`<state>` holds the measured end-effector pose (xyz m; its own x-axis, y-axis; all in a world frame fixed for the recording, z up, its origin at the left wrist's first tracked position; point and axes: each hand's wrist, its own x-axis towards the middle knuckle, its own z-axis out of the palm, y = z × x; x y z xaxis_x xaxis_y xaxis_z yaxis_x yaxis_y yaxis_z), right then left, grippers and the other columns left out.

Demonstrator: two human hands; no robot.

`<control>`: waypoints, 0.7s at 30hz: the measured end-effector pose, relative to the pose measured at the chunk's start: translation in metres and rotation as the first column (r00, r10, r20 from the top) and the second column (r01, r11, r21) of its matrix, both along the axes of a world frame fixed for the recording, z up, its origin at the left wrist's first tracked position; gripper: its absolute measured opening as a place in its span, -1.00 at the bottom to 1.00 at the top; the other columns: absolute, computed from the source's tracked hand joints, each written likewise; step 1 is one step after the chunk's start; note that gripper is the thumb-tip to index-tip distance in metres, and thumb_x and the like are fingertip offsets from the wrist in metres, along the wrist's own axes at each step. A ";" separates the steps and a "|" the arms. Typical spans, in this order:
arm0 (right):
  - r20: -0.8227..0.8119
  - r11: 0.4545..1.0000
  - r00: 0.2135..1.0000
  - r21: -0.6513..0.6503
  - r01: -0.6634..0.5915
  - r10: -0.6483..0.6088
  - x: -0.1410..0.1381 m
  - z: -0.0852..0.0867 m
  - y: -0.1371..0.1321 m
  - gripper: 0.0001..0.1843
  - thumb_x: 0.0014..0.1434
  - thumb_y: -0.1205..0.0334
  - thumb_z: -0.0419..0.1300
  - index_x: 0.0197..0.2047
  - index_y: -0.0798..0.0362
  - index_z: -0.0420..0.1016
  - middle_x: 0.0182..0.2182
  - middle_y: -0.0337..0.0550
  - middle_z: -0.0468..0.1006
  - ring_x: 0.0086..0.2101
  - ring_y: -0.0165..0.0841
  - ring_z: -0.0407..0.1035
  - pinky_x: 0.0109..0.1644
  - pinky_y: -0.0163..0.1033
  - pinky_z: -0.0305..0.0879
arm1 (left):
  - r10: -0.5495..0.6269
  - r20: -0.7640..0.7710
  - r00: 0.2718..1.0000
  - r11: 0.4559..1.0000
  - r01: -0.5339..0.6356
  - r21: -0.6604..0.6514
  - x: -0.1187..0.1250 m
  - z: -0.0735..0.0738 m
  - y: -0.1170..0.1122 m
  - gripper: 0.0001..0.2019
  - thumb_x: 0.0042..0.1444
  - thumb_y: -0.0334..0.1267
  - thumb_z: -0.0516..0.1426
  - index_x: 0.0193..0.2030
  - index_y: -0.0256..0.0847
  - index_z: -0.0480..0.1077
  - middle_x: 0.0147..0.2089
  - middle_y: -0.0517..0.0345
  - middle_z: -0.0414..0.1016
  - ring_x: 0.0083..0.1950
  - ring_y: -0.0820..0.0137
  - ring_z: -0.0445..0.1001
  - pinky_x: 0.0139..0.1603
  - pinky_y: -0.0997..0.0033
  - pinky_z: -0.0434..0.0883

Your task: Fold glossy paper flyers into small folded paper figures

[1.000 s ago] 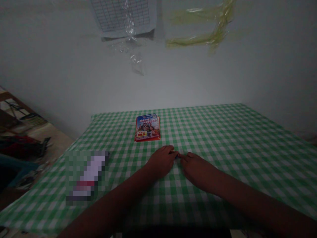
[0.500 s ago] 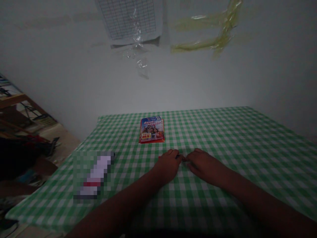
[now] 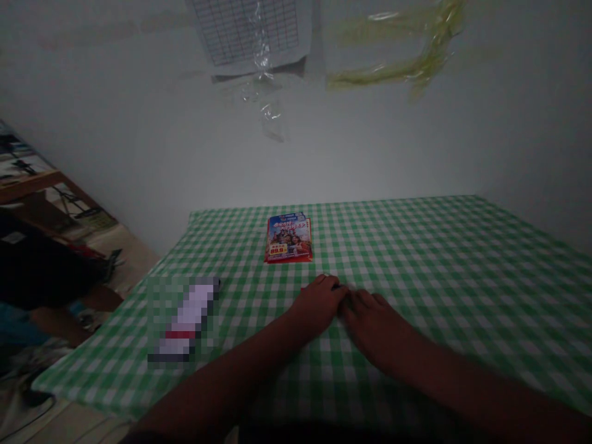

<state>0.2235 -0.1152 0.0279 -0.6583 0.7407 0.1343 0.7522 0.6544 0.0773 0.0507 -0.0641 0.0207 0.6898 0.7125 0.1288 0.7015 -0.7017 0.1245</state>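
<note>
The left hand [image 3: 317,308] mostly covers a red piece [image 3: 303,289], fingertips against the right hand [image 3: 377,327]; whether either pinches cannot be told; steady pressure on the tablecloth [image 3: 430,259] should help.

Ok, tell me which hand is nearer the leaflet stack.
The left hand, on the near side of the leaflet stack; the right hand is farther off, to the right.

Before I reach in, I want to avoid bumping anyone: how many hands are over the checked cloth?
2: the left hand and the right hand, close together, nearer the camera than the leaflets. A co-worker's arms show left of the cloth; hands there are unclear.
</note>
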 end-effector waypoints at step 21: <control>-0.121 0.986 0.991 -0.160 0.036 -0.056 0.029 0.006 0.038 -0.69 0.33 0.32 0.07 0.07 0.10 0.52 -0.18 0.03 0.47 -0.13 -0.17 0.31 -0.01 -0.06 0.26 | -0.056 -0.015 0.998 0.998 0.056 0.007 -0.003 -0.002 0.006 -0.70 0.34 -0.40 -0.02 0.11 -0.24 0.43 0.04 -0.03 0.42 0.04 0.25 0.35 0.13 0.20 0.37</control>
